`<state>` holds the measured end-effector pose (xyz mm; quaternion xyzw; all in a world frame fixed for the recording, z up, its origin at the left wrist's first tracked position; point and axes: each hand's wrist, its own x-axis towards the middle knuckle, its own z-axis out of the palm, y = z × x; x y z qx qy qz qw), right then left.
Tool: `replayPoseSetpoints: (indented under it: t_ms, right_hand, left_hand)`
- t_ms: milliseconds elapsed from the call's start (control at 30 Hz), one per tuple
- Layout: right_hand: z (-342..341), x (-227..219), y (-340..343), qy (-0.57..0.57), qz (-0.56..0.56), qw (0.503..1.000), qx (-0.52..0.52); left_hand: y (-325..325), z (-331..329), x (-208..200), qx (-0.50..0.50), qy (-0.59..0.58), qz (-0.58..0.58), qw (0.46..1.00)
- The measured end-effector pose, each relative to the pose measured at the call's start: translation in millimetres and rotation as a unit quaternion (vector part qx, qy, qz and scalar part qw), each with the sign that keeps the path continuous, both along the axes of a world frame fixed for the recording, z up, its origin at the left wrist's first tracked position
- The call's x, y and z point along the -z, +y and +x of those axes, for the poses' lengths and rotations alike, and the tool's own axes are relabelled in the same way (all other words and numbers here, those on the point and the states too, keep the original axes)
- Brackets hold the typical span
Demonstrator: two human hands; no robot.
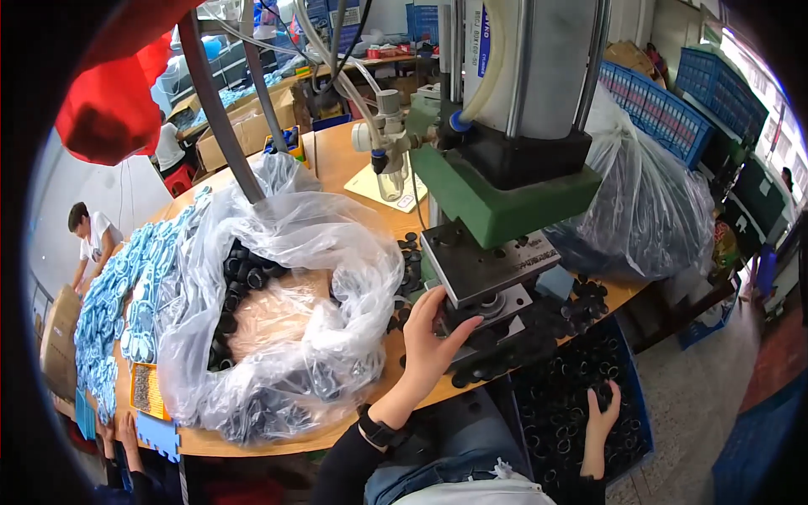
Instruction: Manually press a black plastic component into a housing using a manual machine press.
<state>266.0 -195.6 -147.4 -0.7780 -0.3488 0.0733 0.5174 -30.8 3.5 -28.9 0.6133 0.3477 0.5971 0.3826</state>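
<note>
My left hand [427, 341] is at the front of a green press [505, 198], thumb and fingers spread. Its fingertips are beside the steel upper plate [480, 269], and its thumb points at a round part [491, 305] in the gap below that plate. I cannot tell whether the thumb touches it. Lower right, my right hand [599, 421] is over a blue crate [646, 421] full of black rings [555, 396], with thumb and fingers apart and nothing visible between them. Loose black round parts [585, 307] lie around the press base.
A clear plastic bag [362, 278] with black caps stands open left of the press. Light-blue pieces [139, 286] cover the far-left table. A full plastic bag [648, 202] sits right of the press. Another person's hands [126, 438] show lower left; a person in white [97, 240] is behind.
</note>
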Motion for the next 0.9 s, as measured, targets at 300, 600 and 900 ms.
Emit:
replayPoseSetpoints:
  t_ms: [300, 600, 900]
  right_hand:
    - [43, 59, -21, 0.132, -0.039, 0.986, 0.092]
    - [75, 142, -28, 0.123, -0.308, 0.941, 0.066]
    - [57, 26, 93, -0.054, -0.12, 0.991, -0.022]
  left_hand:
    - [-6, 29, -15, -0.063, 0.117, 0.011, 0.991]
    - [0, 36, -24, -0.061, 0.095, 0.032, 0.993]
    - [0, 40, -16, -0.12, 0.23, 0.068, 0.963]
